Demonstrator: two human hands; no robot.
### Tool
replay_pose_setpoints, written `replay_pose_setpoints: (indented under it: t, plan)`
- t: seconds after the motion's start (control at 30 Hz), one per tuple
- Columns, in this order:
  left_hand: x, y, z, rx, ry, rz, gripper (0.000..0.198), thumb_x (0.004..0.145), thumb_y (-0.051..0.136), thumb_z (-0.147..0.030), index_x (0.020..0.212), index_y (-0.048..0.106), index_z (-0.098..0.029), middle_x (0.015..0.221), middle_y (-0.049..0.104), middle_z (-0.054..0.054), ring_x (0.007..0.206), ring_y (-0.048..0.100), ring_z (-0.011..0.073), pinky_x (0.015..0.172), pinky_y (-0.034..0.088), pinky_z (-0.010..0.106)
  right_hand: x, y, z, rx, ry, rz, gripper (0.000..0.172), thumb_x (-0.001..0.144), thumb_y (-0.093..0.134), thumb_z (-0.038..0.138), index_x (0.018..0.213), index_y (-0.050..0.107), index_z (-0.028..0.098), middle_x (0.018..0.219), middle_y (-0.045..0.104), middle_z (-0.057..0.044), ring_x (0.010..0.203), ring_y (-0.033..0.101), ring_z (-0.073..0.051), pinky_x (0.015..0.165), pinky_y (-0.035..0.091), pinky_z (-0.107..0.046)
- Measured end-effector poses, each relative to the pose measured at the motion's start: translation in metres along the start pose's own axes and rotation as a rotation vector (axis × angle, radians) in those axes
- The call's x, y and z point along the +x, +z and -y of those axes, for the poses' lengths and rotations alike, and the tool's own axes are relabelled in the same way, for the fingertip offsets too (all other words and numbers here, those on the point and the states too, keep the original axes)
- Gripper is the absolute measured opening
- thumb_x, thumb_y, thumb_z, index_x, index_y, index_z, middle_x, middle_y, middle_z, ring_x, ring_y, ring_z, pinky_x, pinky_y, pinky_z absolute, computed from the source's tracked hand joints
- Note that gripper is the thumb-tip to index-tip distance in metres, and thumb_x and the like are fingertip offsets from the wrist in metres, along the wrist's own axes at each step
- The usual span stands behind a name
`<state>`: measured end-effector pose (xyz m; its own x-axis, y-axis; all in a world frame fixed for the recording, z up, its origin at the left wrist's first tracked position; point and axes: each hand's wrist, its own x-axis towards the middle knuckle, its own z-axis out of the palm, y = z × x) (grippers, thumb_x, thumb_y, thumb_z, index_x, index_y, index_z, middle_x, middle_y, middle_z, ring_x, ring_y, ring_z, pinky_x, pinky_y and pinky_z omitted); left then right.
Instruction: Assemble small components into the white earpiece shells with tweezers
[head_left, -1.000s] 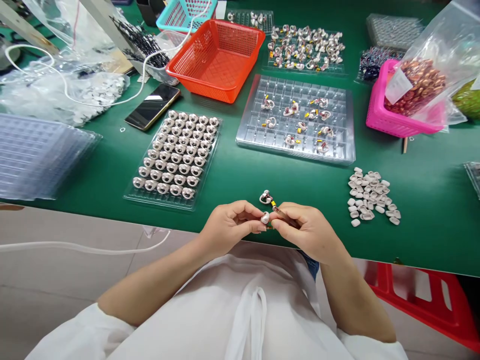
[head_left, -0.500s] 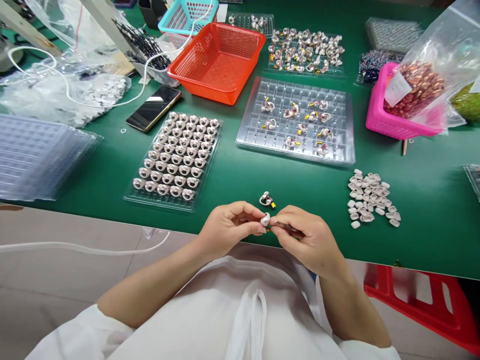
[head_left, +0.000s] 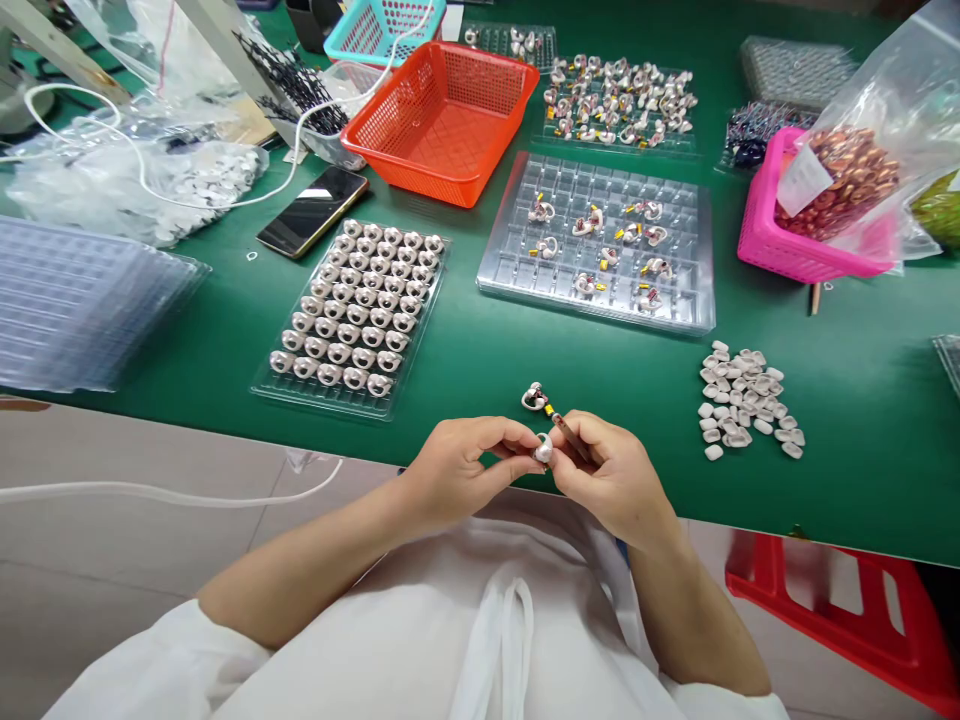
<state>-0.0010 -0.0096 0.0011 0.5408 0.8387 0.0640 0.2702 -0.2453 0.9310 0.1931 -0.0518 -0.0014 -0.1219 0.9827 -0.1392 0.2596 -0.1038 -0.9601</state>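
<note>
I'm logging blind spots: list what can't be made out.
All in the head view:
Pearly piece: partly covered by left hand and right hand.
Brown tool: one end inside right hand.
Right-edge tray: cut off by the frame.
Bag label: any print too small.

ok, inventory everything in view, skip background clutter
Held shell: 1, pearly, front centre
Thin tool: 1, brown, beside shell
Loose part: 1, white-yellow, beyond shell
Shell tray: 1, transparent, left
Tray stack: 1, bluish, far left
Component tray: 1 visible, transparent, centre
Crowded tray: 1, transparent, back
Baskets: 3, orange, turquoise, pink, back and right
Bagged pieces: many, copper, right
Caps: many, off-white, right
Phone: 1, black, left
Cable: 1+, white, left
Stool: 1, red, lower right
Table: 1, green, middle
Left hand: 1, bare, shell's left
Right hand: 1, bare, shell's right
</note>
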Motion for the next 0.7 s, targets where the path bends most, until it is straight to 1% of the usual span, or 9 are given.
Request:
replay_pose_setpoints:
  t: [0.13,0.27,0.4,0.5,0.6,0.7]
  plan:
    - [0.001,0.001,0.000,0.084,0.060,0.002,0.010,0.084,0.074,-0.009,0.091,0.076,-0.016,0.084,0.083,0.001,0.073,0.077,0.0123,0.067,0.056,0.015,0.001,0.003,-0.001,0.059,0.086,-0.012,0.012,0.079,0.060,0.015,0.070,0.054,0.020,0.067,0.050,0.005,0.057,0.040,-0.009,0.050,0.032,-0.022]
    - [0.000,0.001,0.001,0.101,0.085,0.001,0.008,0.085,0.075,-0.012,0.091,0.076,-0.015,0.084,0.082,0.001,0.071,0.076,0.0127,0.067,0.056,0.017,0.002,-0.001,-0.001,0.126,0.166,-0.007,0.009,0.082,0.061,0.022,0.074,0.059,0.020,0.066,0.053,0.004,0.057,0.042,-0.010,0.051,0.034,-0.022]
    - [0.000,0.001,0.002,0.077,0.075,0.009,0.006,0.087,0.074,-0.014,0.093,0.075,-0.016,0.085,0.082,0.001,0.070,0.076,0.0127,0.069,0.058,0.018,0.003,-0.006,-0.001,0.101,0.196,0.012,0.009,0.083,0.063,0.024,0.075,0.061,0.020,0.065,0.053,0.004,0.058,0.043,-0.010,0.052,0.034,-0.022]
    - [0.000,0.003,0.003,0.100,0.103,0.005,0.006,0.089,0.072,-0.015,0.094,0.074,-0.018,0.086,0.082,0.000,0.073,0.077,0.0128,0.072,0.058,0.019,0.002,-0.008,-0.002,0.094,0.220,0.026,0.010,0.085,0.063,0.025,0.077,0.062,0.020,0.066,0.054,0.004,0.059,0.043,-0.010,0.053,0.034,-0.023]
    - [-0.001,0.006,0.004,0.167,0.217,-0.022,0.005,0.092,0.070,-0.017,0.097,0.072,-0.018,0.087,0.083,0.002,0.077,0.077,0.0142,0.075,0.058,0.021,0.001,-0.010,-0.004,0.113,0.219,0.024,0.011,0.087,0.064,0.026,0.078,0.063,0.020,0.068,0.054,0.003,0.062,0.044,-0.011,0.056,0.036,-0.023]
    - [-0.003,0.008,0.006,0.215,0.356,-0.046,0.007,0.097,0.063,-0.016,0.102,0.068,-0.017,0.090,0.082,0.005,0.079,0.078,0.0157,0.077,0.059,0.024,0.000,-0.011,-0.005,0.144,0.220,0.027,0.013,0.087,0.065,0.028,0.076,0.063,0.020,0.070,0.056,0.002,0.063,0.047,-0.012,0.056,0.038,-0.024]
